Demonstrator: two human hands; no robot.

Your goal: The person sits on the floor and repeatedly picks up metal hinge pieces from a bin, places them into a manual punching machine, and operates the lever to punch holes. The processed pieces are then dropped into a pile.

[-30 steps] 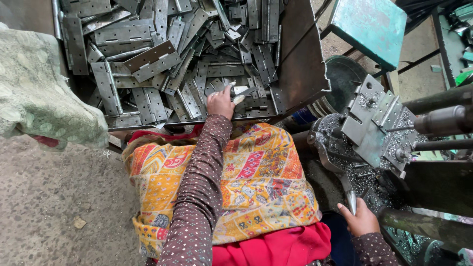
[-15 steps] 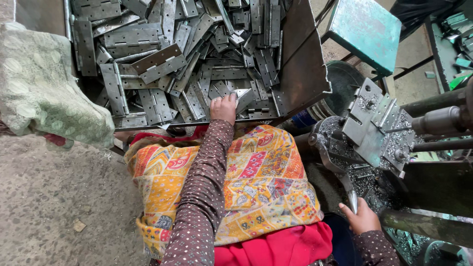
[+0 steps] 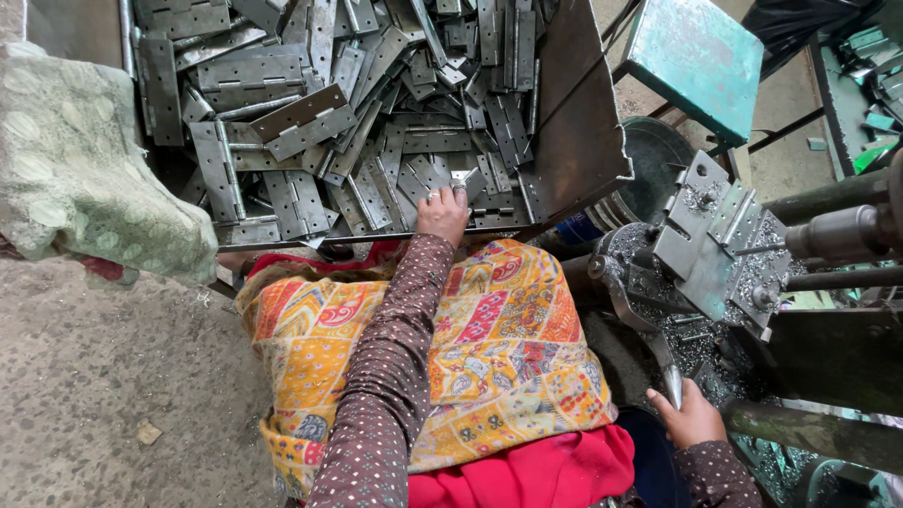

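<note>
A metal tray (image 3: 574, 141) holds a heap of grey steel hinges (image 3: 310, 122). My left hand (image 3: 442, 214), at the end of a dotted brown sleeve, rests on the heap at the tray's near edge. Its fingers are curled over one hinge (image 3: 463, 179). My right hand (image 3: 691, 416) sits low at the right, closed around the shiny handle of a lever (image 3: 672, 384). The lever leads up to the machine's jig (image 3: 715, 245), which is dusted with metal chips.
A patterned orange cloth (image 3: 499, 348) covers my lap, with red fabric below it. A green-grey cloth (image 3: 85, 169) lies at the left. A teal stool (image 3: 696, 56) stands at the upper right. A drill spindle (image 3: 847, 230) points at the jig.
My left hand has drawn back slightly toward the tray's near edge, fingers curling over a hinge. The right hand has stayed on the lever handle.
</note>
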